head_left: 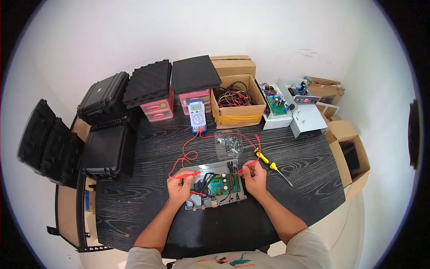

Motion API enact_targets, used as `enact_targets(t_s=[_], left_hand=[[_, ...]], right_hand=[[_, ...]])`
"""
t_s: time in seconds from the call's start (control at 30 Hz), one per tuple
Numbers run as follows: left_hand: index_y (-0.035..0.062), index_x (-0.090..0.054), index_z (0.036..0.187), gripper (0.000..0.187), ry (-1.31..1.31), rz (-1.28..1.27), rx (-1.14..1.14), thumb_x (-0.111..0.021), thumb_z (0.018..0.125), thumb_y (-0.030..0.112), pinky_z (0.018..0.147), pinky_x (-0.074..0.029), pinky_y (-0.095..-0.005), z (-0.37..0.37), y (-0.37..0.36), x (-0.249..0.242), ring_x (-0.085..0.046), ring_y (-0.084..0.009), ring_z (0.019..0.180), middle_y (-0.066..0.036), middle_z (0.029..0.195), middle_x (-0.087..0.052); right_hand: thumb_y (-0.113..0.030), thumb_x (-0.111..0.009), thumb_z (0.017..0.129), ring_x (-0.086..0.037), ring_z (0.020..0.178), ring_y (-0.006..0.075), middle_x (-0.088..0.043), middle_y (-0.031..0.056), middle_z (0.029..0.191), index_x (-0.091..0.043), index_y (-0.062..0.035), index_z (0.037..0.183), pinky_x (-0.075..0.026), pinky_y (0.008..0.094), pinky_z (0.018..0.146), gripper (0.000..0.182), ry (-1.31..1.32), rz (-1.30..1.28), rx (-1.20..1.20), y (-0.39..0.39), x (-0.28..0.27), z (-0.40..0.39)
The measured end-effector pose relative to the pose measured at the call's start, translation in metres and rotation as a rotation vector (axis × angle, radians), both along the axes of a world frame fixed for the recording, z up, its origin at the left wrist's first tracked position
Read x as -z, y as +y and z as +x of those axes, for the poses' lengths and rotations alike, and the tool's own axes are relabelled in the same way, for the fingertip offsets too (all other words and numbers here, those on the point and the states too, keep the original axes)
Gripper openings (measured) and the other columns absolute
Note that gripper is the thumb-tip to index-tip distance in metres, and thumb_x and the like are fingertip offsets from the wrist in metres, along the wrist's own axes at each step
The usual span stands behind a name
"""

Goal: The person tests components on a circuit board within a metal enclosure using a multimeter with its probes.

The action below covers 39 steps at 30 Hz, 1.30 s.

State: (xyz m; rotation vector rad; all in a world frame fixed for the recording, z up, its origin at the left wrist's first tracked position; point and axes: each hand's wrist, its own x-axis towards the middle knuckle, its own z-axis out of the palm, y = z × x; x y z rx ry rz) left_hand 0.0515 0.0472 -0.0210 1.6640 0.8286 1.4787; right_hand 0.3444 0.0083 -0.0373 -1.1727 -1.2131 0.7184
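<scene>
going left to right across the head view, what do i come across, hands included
Open case → stacked cases → left hand → meter → parts tray → right hand → screwdriver → far-right carton

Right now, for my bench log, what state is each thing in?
Left hand: holding probe
Right hand: holding second probe
Multimeter: leads plugged in, reading illegible
Metal enclosure: open
Cable carton: open, filled
Right carton: open
Upper black case: shut
Pink drawers: shut
Screwdriver: lying down

Black cases (pixel 107 150) stand left of pink drawers (pixel 157 110) beneath black sheets (pixel 148 84).
</scene>
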Motion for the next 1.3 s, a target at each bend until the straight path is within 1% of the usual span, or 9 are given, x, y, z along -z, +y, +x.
enact_targets(t_s=[0.03, 0.07, 0.17, 0.27, 0.37, 0.4, 0.7, 1.0, 1.3], left_hand=[[-0.0034, -0.075, 0.109, 0.015, 0.017, 0.031, 0.019, -0.069, 0.104, 0.008, 0.083, -0.057, -0.0328, -0.001, 0.0, 0.009, -0.073, -0.0172, 0.092, -0.012, 0.099, -0.079], [-0.0027, -0.076, 0.108, 0.013, 0.053, -0.014, 0.019, -0.07, 0.102, 0.007, 0.083, -0.058, -0.0339, -0.001, -0.002, 0.01, -0.074, -0.018, 0.09, -0.012, 0.097, -0.08], [-0.0012, -0.077, 0.107, 0.011, 0.051, -0.089, 0.074, -0.072, 0.099, 0.005, 0.086, -0.057, -0.0361, 0.001, 0.0, 0.012, -0.074, -0.0214, 0.092, -0.011, 0.098, -0.08], [0.003, -0.08, 0.11, 0.015, 0.197, 0.082, 0.107, -0.074, 0.097, 0.005, 0.09, -0.056, -0.0376, 0.003, 0.002, -0.008, -0.072, -0.0237, 0.101, -0.011, 0.099, -0.079], [0.0085, -0.081, 0.116, 0.022, 0.366, 0.026, 0.202, -0.077, 0.095, 0.008, 0.095, -0.054, -0.0399, 0.001, 0.0, -0.015, -0.069, -0.0256, 0.11, -0.009, 0.102, -0.079], [0.0115, -0.081, 0.121, 0.027, 0.444, 0.113, 0.217, -0.078, 0.094, 0.011, 0.098, -0.052, -0.0418, 0.0, 0.005, -0.012, -0.067, -0.0254, 0.113, -0.007, 0.106, -0.079], [0.0084, -0.078, 0.116, 0.019, 0.523, 0.199, 0.241, -0.073, 0.098, 0.012, 0.101, -0.051, -0.045, 0.01, 0.003, -0.033, -0.069, -0.0295, 0.112, -0.006, 0.111, -0.078], [0.009, -0.08, 0.116, 0.02, 0.539, 0.14, 0.188, -0.075, 0.099, 0.017, 0.1, -0.052, -0.0442, 0.015, -0.001, -0.028, -0.07, -0.0271, 0.111, -0.006, 0.112, -0.079], [0.0092, -0.08, 0.116, 0.02, 0.605, 0.185, 0.176, -0.075, 0.098, 0.015, 0.1, -0.053, -0.0435, 0.018, -0.002, -0.035, -0.07, -0.0267, 0.11, -0.005, 0.112, -0.079]], right_hand=[[-0.016, -0.069, 0.107, -0.071, 0.077, 0.0068, -0.074, 0.0036, 0.085, -0.064, 0.0, 0.107, -0.055, 0.0233, 0.068, 0.017, 0.018, 0.008, 0.006, -0.001, 0.0, -0.001], [-0.015, -0.069, 0.107, -0.073, 0.08, 0.008, -0.076, 0.0048, 0.088, -0.064, 0.0004, 0.108, -0.056, 0.0233, 0.07, 0.017, 0.001, 0.011, -0.004, -0.001, 0.001, 0.0], [-0.013, -0.069, 0.107, -0.074, 0.08, 0.0088, -0.076, 0.0048, 0.088, -0.064, 0.0005, 0.107, -0.056, 0.0241, 0.071, 0.015, 0.004, -0.01, 0.0, 0.0, 0.001, -0.001], [-0.011, -0.068, 0.106, -0.074, 0.081, 0.0092, -0.076, 0.0055, 0.088, -0.063, 0.0008, 0.107, -0.057, 0.0245, 0.072, 0.013, 0.032, -0.016, -0.005, -0.001, 0.001, -0.002], [-0.009, -0.068, 0.106, -0.074, 0.081, 0.0092, -0.076, 0.006, 0.088, -0.063, 0.0011, 0.107, -0.057, 0.0245, 0.072, 0.012, 0.004, -0.03, 0.001, -0.001, 0.001, -0.002], [-0.009, -0.068, 0.106, -0.074, 0.081, 0.0092, -0.076, 0.0061, 0.089, -0.063, 0.0011, 0.107, -0.057, 0.0245, 0.072, 0.011, 0.003, -0.018, 0.0, -0.001, 0.002, -0.002], [-0.008, -0.068, 0.105, -0.075, 0.081, 0.0096, -0.077, 0.0067, 0.09, -0.063, 0.0009, 0.108, -0.057, 0.0243, 0.072, 0.01, -0.014, -0.016, -0.005, -0.001, 0.003, -0.002], [-0.011, -0.069, 0.106, -0.075, 0.082, 0.0097, -0.077, 0.0066, 0.09, -0.063, 0.0011, 0.109, -0.059, 0.0261, 0.074, 0.014, -0.034, -0.03, -0.009, -0.002, -0.002, -0.002], [-0.012, -0.069, 0.106, -0.075, 0.081, 0.0104, -0.077, 0.0074, 0.089, -0.064, 0.0015, 0.108, -0.059, 0.0266, 0.074, 0.014, -0.079, -0.024, 0.009, -0.003, -0.006, -0.004]])
